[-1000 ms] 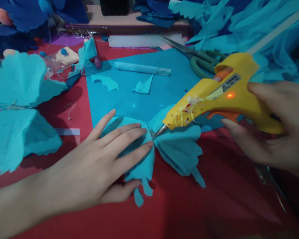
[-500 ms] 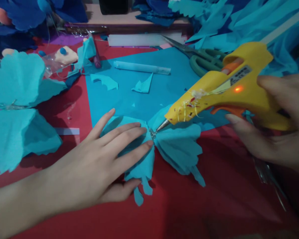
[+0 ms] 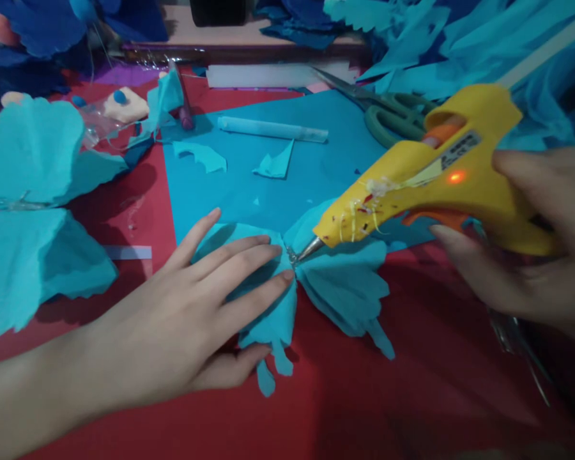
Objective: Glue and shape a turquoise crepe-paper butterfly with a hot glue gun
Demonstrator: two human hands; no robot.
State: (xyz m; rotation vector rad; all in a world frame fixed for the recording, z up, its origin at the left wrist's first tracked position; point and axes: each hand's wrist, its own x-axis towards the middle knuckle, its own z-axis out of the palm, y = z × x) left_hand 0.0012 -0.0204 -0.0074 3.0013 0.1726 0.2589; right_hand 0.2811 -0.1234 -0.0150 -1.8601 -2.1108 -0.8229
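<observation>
A turquoise crepe-paper butterfly (image 3: 340,287) lies in the middle, gathered at its centre. My left hand (image 3: 196,310) rests flat on its left wing, fingers spread and the fingertips close to the centre. In my right hand (image 3: 531,230) is a yellow hot glue gun (image 3: 412,172) with an orange trigger, its orange light lit. The metal nozzle points down-left and meets the butterfly's middle. Clear, shiny glue or wire shows there; I cannot tell which. A glue stick (image 3: 553,48) sticks out of the gun's back.
Another turquoise paper butterfly (image 3: 23,255) lies at the left. Green-handled scissors (image 3: 388,118), a rolled light-blue strip (image 3: 273,129) and paper scraps (image 3: 275,163) lie on or by a blue sheet (image 3: 201,198). Beneath is a red surface (image 3: 340,409). Turquoise paper (image 3: 402,45) is heaped at upper right.
The glue gun and my right hand have shifted slightly left and down, the nozzle moving along the butterfly's centre. My left hand stays in place.
</observation>
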